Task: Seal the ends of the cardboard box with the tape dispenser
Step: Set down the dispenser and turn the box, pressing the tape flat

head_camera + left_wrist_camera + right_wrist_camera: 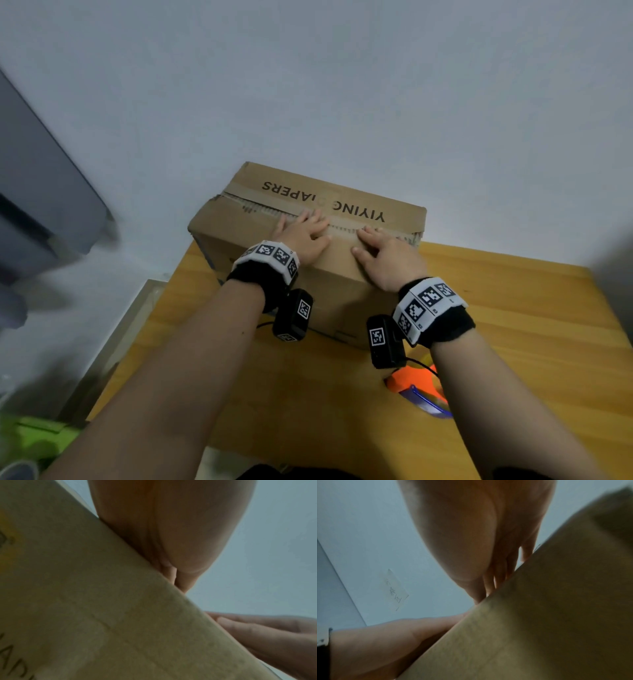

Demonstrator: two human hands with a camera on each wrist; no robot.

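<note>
Left hand: the left hand (303,236) lies flat on top of the cardboard box (346,291). Its fingers (310,217) are straight and spread a little. They press on the rough seam (270,210) where the two top flaps meet. It holds nothing.
Right hand: the right hand (388,258) lies flat on the box top too, just beside the left hand. Its fingers (368,234) are straight and reach up to the same seam. It holds nothing.
Hands together: the two hands are close but I cannot see them touch.
Box: it is right under both palms, on the wooden table (513,308). Its far side is by the pale wall (342,85). In both wrist views the brown side of the box (102,608) fills the space under the palm.
Tape dispenser: the orange and blue tape dispenser (419,390) lies on the table, below the right wrist and near the person. No hand touches it.
Wrist bands: each wrist has a black band with black and white square marks (428,301).
</note>
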